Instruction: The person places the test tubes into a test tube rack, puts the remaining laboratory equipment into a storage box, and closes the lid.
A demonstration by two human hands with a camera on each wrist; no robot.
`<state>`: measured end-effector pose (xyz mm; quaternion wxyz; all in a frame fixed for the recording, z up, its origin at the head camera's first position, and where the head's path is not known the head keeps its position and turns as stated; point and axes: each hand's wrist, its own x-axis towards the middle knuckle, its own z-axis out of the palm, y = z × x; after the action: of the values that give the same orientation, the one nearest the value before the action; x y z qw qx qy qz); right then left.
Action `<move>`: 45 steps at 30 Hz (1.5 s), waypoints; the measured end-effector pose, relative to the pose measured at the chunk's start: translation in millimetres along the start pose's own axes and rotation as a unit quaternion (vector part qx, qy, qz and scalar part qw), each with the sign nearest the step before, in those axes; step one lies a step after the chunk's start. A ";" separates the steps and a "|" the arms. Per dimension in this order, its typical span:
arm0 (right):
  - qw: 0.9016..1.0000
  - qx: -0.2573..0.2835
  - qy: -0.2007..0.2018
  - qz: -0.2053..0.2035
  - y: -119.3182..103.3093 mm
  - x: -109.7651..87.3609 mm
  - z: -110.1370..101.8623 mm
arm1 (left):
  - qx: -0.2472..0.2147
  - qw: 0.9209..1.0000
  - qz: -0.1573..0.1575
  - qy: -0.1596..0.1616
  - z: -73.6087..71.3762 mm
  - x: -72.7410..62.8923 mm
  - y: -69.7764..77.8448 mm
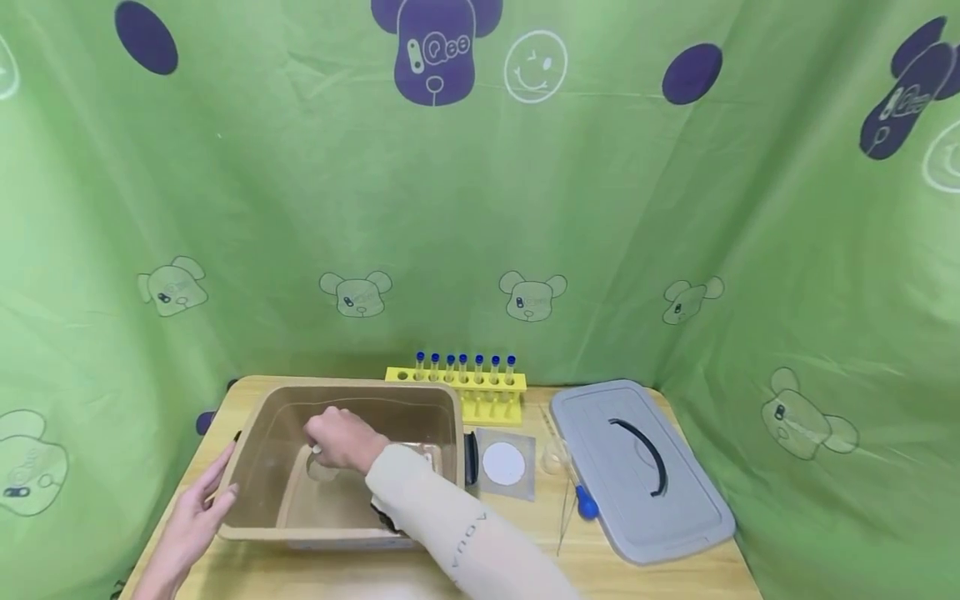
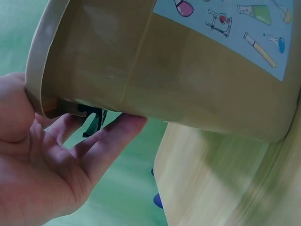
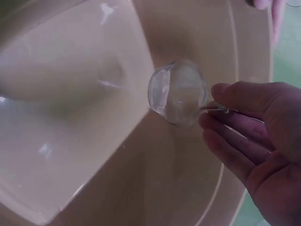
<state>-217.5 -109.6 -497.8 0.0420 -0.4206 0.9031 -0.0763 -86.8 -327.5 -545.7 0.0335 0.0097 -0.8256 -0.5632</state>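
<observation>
A deep brown plastic storage box stands open on the left of the table. My left hand holds its left rim, thumb over the edge. In the left wrist view the fingers lie along the outer wall beside a black latch. Inside the box my right hand pinches a clear glass vessel by its narrow stem. The vessel's rounded glass body points away from the fingertips, near the box's inner wall in the right wrist view. My right forearm covers part of the box's near right corner.
Right of the box, a yellow rack holds several blue-capped tubes. White round paper lies nearby, with a blue-bulbed dropper and thin rods. A grey lid with a black handle lies far right. Green curtain surrounds the table.
</observation>
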 end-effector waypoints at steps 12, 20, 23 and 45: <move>0.998 -0.017 -0.047 0.028 4.4 12.5 28.8 | 0.004 1.000 0.013 0.011 19.9 3.0 2.9; 0.997 -0.025 -0.073 0.025 5.7 14.5 48.0 | 0.005 0.999 0.024 0.026 28.6 6.3 7.4; 0.997 -0.024 -0.074 0.017 4.7 16.2 50.8 | 0.005 0.999 0.027 0.028 28.4 6.8 7.4; 0.994 0.050 -0.095 -0.015 -6.2 0.6 -49.4 | 0.019 0.998 0.017 0.055 8.8 1.5 -3.2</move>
<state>-220.1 -108.9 -448.1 0.1471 -0.4371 0.8835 -0.0819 -89.0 -320.6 -551.8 0.0887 0.0274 -0.8333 -0.5450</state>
